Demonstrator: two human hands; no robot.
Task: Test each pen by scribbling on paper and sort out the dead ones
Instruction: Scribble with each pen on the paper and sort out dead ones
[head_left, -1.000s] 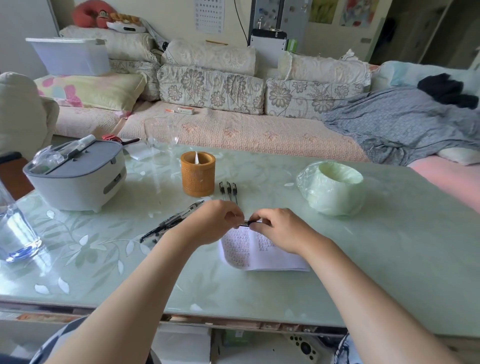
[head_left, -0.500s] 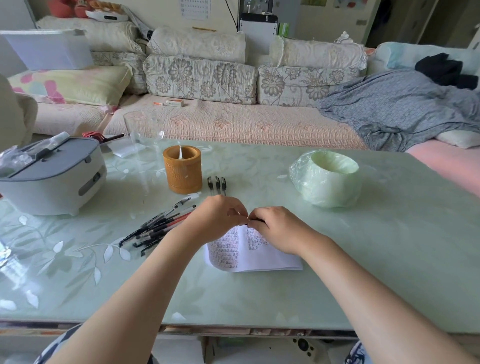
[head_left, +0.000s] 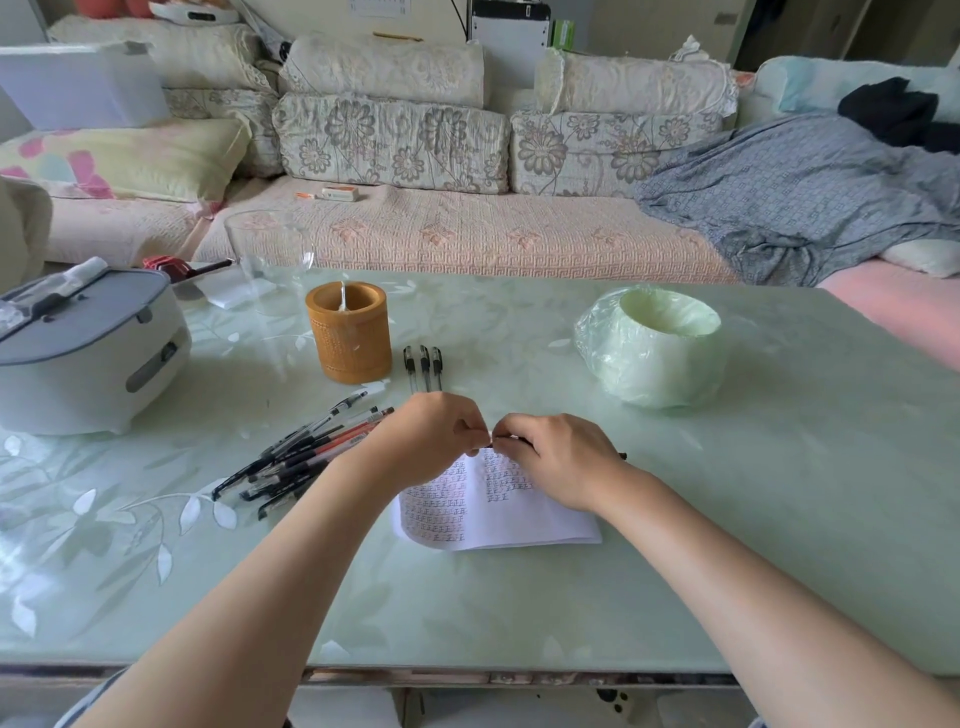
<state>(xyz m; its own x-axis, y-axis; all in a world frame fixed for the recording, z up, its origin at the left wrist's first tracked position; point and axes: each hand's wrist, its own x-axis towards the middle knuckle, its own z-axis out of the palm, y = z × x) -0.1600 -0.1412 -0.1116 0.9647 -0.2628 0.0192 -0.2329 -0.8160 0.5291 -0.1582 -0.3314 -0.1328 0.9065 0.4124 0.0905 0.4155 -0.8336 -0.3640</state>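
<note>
Likeliest slip, as I judge it: if a cap is being pulled here, it frees with a jerk and the slim black gel pen (head_left: 491, 445) skids into the loose heap of black and red pens (head_left: 306, 452) at centre left, mixing tested with untested. A dead pen could also stray among the 3 black-capped pens (head_left: 423, 366) lined up above the hands.

The left hand (head_left: 431, 436) and right hand (head_left: 556, 457) meet at frame centre, both pinching that pen just over the top edge of the white printed paper sheet (head_left: 498, 525).
</note>
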